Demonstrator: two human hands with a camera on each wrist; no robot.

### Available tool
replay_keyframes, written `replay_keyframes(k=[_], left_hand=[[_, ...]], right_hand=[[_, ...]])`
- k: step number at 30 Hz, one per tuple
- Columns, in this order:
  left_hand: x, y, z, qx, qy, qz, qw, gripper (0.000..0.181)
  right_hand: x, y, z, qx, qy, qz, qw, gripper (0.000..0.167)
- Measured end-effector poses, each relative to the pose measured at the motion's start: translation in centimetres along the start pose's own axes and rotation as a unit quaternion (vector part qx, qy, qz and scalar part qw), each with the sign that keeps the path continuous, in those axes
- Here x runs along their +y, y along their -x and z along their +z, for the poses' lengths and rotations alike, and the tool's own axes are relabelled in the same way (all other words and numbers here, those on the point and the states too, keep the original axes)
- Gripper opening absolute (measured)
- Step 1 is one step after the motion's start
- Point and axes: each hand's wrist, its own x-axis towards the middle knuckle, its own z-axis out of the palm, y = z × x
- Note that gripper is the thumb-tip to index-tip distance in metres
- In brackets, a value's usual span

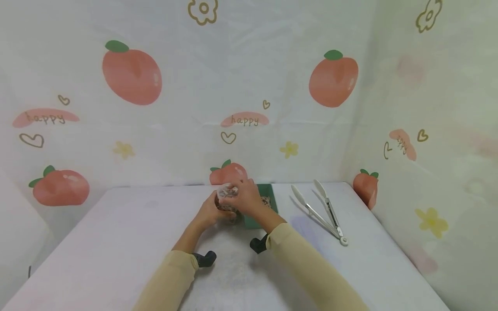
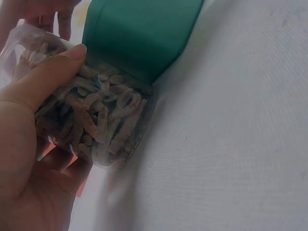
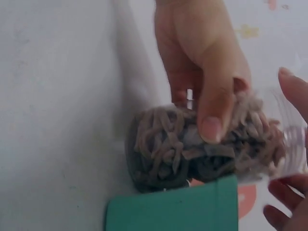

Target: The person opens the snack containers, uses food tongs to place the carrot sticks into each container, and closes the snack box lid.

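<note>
A clear plastic jar [image 3: 161, 149] full of brownish-grey dried strips stands at the far middle of the table, beside a green box [image 1: 253, 222]. My left hand [image 1: 209, 212] grips the jar's side, thumb across the front and fingers behind it, as the left wrist view shows. At the jar's clear top, my right hand [image 1: 247, 199] holds the mouth end with thumb and fingers on either side. Whether a separate lid sits there is hard to make out. In the left wrist view the strips [image 2: 103, 115] show through the jar wall.
White-tipped metal tongs [image 1: 330, 211] lie spread on the table right of the green box. More brownish strips [image 1: 266, 201] are inside the box, partly hidden by my right arm. A printed cloth wall [image 1: 175, 142] rises behind the table, with another along the right side.
</note>
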Motion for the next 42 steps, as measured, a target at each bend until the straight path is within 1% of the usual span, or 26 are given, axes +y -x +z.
replay_keyframes(k=[2, 4, 5, 7, 9, 12, 15, 18, 21, 23, 28, 32, 37, 42], left_hand=[[0.1, 0.0, -0.1, 0.003, -0.001, -0.002, 1.0, 0.079], [0.1, 0.0, -0.1, 0.004, -0.011, -0.003, 0.9999, 0.08], [0.1, 0.0, -0.1, 0.004, -0.014, -0.004, 0.9999, 0.082], [0.0, 0.0, 0.0, 0.0, -0.017, -0.006, 0.9998, 0.084], [-0.1, 0.0, 0.1, -0.002, -0.019, -0.006, 0.9998, 0.085], [-0.1, 0.0, 0.2, 0.002, -0.018, -0.008, 0.9998, 0.085], [-0.1, 0.1, 0.2, 0.006, -0.021, -0.008, 0.9997, 0.085], [-0.1, 0.1, 0.2, 0.008, -0.021, -0.008, 0.9997, 0.083], [-0.1, 0.1, 0.2, 0.009, -0.021, -0.01, 0.9997, 0.081], [-0.1, 0.1, 0.2, 0.009, -0.021, -0.011, 0.9997, 0.081], [0.0, 0.1, 0.2, 0.008, -0.022, -0.011, 0.9997, 0.081], [-0.1, 0.0, 0.3, 0.012, -0.029, -0.006, 0.9995, 0.083], [-0.1, -0.2, 0.4, 0.016, -0.048, -0.002, 0.9987, 0.086], [0.1, -0.1, 0.4, 0.013, -0.061, -0.004, 0.9981, 0.086]], right_hand=[[0.5, 0.0, -0.5, -0.031, -0.053, -0.026, 0.9978, 0.048], [1.1, 0.0, -0.9, -0.072, -0.095, -0.041, 0.992, 0.05], [1.4, 0.0, -1.0, -0.092, -0.107, -0.046, 0.989, 0.052], [2.0, 0.1, -1.3, -0.125, -0.113, -0.047, 0.9846, 0.054], [2.4, 0.1, -1.5, -0.147, -0.113, -0.044, 0.9818, 0.056], [2.6, 0.1, -1.7, -0.156, -0.099, -0.052, 0.9814, 0.056], [2.6, 0.0, -1.7, -0.144, -0.071, -0.07, 0.9846, 0.055], [2.4, -0.1, -1.7, -0.12, -0.052, -0.095, 0.9868, 0.054], [2.2, -0.1, -1.6, -0.099, -0.041, -0.103, 0.9889, 0.054], [2.0, 0.1, -1.6, -0.088, -0.032, -0.098, 0.9907, 0.054], [1.8, 0.4, -1.3, -0.061, 0.002, -0.069, 0.9957, 0.055], [1.7, 0.6, -1.0, -0.03, 0.025, -0.07, 0.9968, 0.055], [1.7, 0.7, -0.7, 0.0, 0.034, -0.072, 0.9969, 0.055], [1.6, 0.9, -0.5, 0.006, 0.016, -0.057, 0.9982, 0.054]])
